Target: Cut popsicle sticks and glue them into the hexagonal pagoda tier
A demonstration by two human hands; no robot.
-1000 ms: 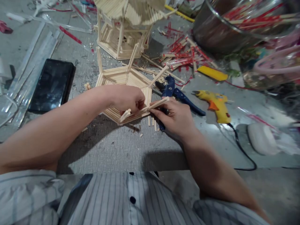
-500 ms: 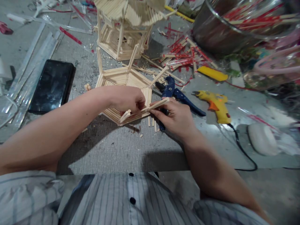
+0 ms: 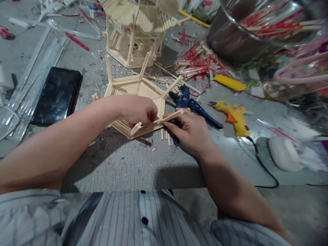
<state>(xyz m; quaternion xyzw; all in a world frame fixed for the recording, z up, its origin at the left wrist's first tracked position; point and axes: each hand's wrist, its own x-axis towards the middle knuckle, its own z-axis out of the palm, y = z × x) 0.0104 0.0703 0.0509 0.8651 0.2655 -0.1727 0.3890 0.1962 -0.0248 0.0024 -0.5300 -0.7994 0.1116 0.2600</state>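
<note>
A six-sided frame of stacked thin wooden sticks [image 3: 151, 86] lies on the table, with short stick posts leaning outward at its corners. My left hand [image 3: 139, 108] reaches inside the frame, its fingers curled at the inner side of the near right corner; what they grip is hidden. At that same corner my right hand [image 3: 193, 128] pinches a wooden stick post [image 3: 173, 115] between thumb and fingers from outside. Partly behind my right hand lies a blue-handled cutter [image 3: 202, 111]. Several loose stick ends poke out beneath the corner.
Behind the frame stands a roofed stick pavilion [image 3: 132, 44]. To the right are a yellow hot glue gun [image 3: 235, 114] with its cord, a yellow piece [image 3: 229, 82], red-wrapped sticks [image 3: 194, 65] and a metal pot [image 3: 230, 37]. A black phone [image 3: 56, 95] and clear glue sticks [image 3: 25, 78] lie left.
The view has shifted slightly. Both hands stay at the same corner in nearly the same grip, and the frame rests where it was.
</note>
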